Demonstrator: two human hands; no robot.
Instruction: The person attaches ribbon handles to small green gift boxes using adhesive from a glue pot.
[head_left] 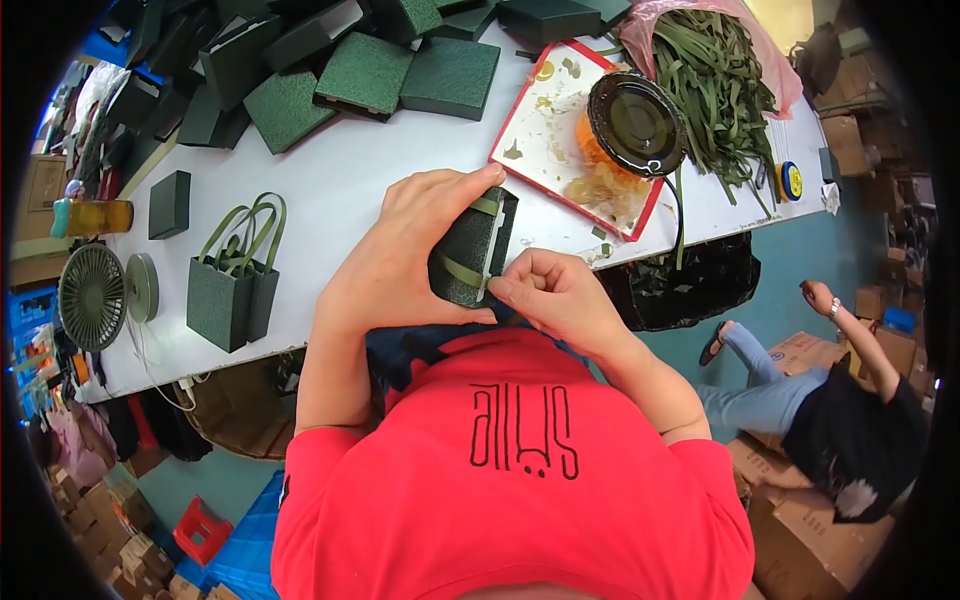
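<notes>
Bench station, seen from the side: the left hand (395, 255) is curved round a small dark green box (465, 245), thumb at its near end and fingers at its far end, clamped on it. The box is held tilted at the front of the white table (330, 150), with olive ribbon (462, 272) across its face and a pale strip along one side. The right hand (550, 298) has thumb and forefinger closed together at the box's right edge, by the ribbon; whether ribbon or board lies between them, I cannot tell. Just beyond, a red-edged tray (637, 228) holds a black-topped pot (637, 125) with amber residue about its base (messy, that corner), its dark cord running down over the table edge beside the right hand. A heap of olive strips (712, 80) spills from a pink plastic bag (765, 40), a blue-and-yellow round container (790, 181) near it. Green boxes (365, 72) crowd the far side. Left of the hands: two upright bags with looped handles (220, 300), a lone dark box (170, 205), a fan (93, 297) and a bottle (100, 217). A black plastic bag (690, 285) hangs at the front edge; a co-worker (850, 430) is off right among cartons (800, 520).
</notes>
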